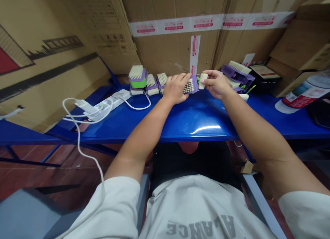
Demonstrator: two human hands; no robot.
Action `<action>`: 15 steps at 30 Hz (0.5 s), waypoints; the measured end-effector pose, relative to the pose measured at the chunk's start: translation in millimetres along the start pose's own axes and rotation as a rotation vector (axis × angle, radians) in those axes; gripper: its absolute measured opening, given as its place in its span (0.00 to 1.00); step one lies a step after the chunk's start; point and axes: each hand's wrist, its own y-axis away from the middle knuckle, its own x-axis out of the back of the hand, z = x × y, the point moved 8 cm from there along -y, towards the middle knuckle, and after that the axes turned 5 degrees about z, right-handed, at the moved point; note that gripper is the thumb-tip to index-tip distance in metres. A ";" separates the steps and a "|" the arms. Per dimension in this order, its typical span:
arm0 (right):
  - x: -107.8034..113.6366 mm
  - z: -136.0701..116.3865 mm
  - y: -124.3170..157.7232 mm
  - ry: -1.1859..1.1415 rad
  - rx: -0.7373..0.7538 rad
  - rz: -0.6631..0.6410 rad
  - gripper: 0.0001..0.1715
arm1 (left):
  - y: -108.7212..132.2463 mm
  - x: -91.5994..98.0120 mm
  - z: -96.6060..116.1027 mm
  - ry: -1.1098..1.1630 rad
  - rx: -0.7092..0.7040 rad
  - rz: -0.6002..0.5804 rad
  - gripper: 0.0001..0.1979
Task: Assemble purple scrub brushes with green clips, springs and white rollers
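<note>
Left hand (175, 90) closed around a purple-backed bristle brush (191, 86), right hand (215, 83) pinching a cream block (203, 80) just beside it, above a glossy blue workbench (196, 118). More brushes (152, 81) at 11 o'clock, white power strip (108, 105) at 10, plastic bottle (304, 93) at 3, cardboard cartons (175, 36) behind, reddish-brown floor (51, 153) below.

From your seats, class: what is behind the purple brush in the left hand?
Behind the purple brush: a cardboard carton with red-printed white tape. The left hand hides part of the brush.
</note>
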 end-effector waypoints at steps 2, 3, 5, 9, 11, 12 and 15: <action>0.1 0.7 -0.2 -0.006 -0.003 -0.001 0.29 | -0.1 0.4 0.7 0.000 -0.005 0.005 0.49; 0.1 0.7 0.0 -0.009 -0.003 -0.001 0.29 | -0.1 0.3 0.8 0.001 -0.008 0.008 0.49; -0.1 0.2 0.5 -0.005 0.000 0.000 0.28 | -0.1 -0.3 0.5 0.002 -0.010 0.012 0.49; -0.7 0.0 1.5 0.020 0.007 -0.002 0.29 | 0.0 -1.0 0.3 -0.003 -0.020 0.020 0.49; -1.2 0.4 1.7 0.026 0.006 -0.010 0.30 | 0.1 -1.3 0.4 -0.006 -0.023 0.020 0.48; -1.5 0.5 1.8 0.028 0.004 -0.014 0.30 | 0.2 -1.5 0.4 -0.007 -0.023 0.018 0.48; -1.9 0.0 2.5 0.031 -0.007 -0.020 0.31 | 0.1 -2.1 0.1 0.000 -0.020 0.015 0.49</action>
